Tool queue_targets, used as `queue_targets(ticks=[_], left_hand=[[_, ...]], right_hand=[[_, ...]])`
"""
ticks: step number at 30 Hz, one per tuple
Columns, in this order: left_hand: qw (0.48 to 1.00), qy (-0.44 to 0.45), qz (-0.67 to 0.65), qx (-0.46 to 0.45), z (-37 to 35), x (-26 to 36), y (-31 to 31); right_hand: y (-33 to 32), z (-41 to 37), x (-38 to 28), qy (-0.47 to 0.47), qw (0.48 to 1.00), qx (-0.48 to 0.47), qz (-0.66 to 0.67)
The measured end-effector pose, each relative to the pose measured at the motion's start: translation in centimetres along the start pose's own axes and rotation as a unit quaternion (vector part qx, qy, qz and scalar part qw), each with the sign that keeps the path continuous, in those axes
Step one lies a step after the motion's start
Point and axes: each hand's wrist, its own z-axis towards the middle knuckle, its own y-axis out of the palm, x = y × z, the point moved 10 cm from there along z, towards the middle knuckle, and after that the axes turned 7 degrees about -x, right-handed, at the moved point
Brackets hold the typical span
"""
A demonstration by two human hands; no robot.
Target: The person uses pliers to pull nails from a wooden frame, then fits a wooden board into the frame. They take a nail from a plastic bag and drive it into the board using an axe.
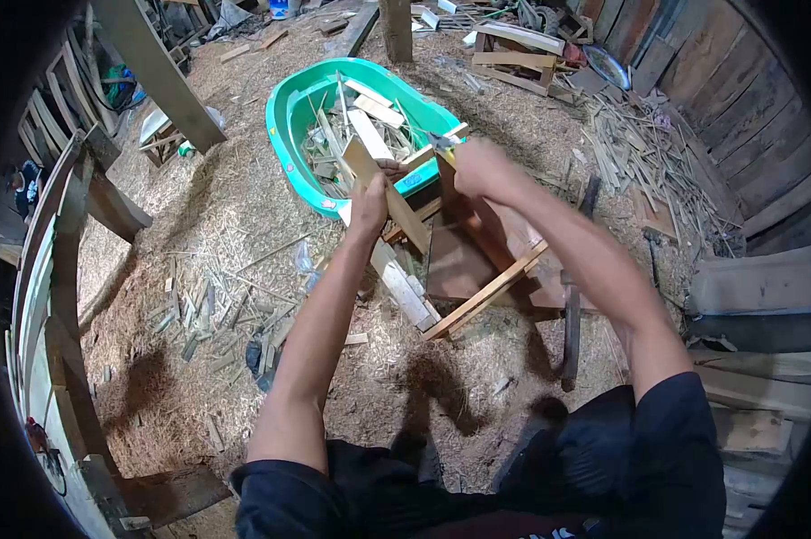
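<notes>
My left hand (370, 208) is wrapped round a flat wooden board (407, 216), which slants down toward a wooden box-like piece (459, 260). My right hand (484, 168) is closed round a small tool (443, 142) with grey metal and yellow parts; its kind I cannot tell. That tool is right at the top edge of the box-like piece. A light wooden strip (486, 292) runs along the near side of the piece. Just beyond both hands stands a green plastic tub (284, 117), holding wood offcuts (370, 135).
Wood shavings and scraps cover the ground (199, 296). A long dark bar (571, 337) lies right of the box-like piece. A wooden post (158, 76) leans at the upper left, and a pile of thin sticks (634, 162) lies by the plank wall (738, 99) at right.
</notes>
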Motion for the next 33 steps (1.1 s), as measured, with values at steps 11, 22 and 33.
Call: queue_targets(ticks=[11,22,33], left_hand=[[1.000,0.006,-0.008,0.017,0.0,0.9,0.1],[1.000,0.005,-0.011,0.007,-0.3,0.8,-0.4],[0.999,0.025,0.010,0.021,-0.4,3.4,1.9]], right_hand=[[0.1,3.5,4.6,-0.056,0.976,-0.094,0.187],[1.2,2.9,6.9,-0.100,0.747,-0.220,0.619],[1.3,-2.0,9.0,-0.095,0.725,-0.062,0.679]])
